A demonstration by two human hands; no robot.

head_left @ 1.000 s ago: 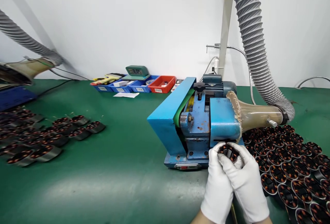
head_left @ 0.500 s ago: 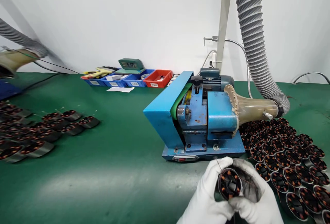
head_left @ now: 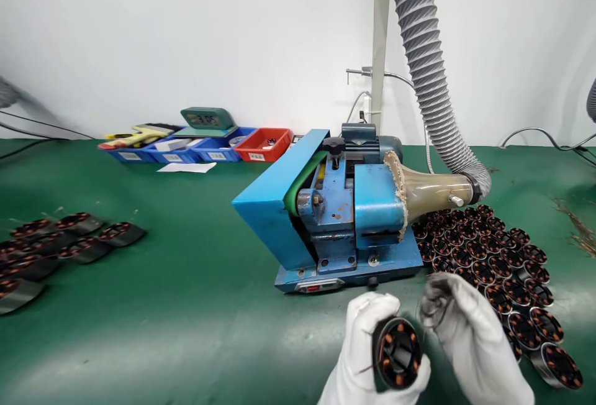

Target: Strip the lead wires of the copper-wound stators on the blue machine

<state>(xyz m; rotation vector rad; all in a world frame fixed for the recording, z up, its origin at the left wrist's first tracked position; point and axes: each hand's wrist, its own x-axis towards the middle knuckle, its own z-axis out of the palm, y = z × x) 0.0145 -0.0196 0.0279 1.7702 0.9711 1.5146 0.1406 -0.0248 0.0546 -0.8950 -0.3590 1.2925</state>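
Observation:
Both my hands wear white gloves, low in the view. My left hand (head_left: 361, 346) is wrapped round a black motor stator (head_left: 395, 353) with copper windings, its open end facing me. My right hand (head_left: 465, 330) is just to the right of it, fingertips pinched on thin wire leads that run from the stator. In front of my hands stands a blue bench machine (head_left: 335, 212) with a green belt. A grey ribbed extraction hose (head_left: 431, 76) joins its funnel on the right.
Several finished-looking stators lie in rows (head_left: 493, 256) right of the machine on the green mat (head_left: 195, 305). More stators (head_left: 60, 240) lie at the left. Blue and red bins (head_left: 209, 147) and a green clock (head_left: 207, 119) stand by the back wall.
My hands drew the stator back from the machine's slot toward me. The right hand let go of the stator body and moved right, pinching the wires. The view shifted right.

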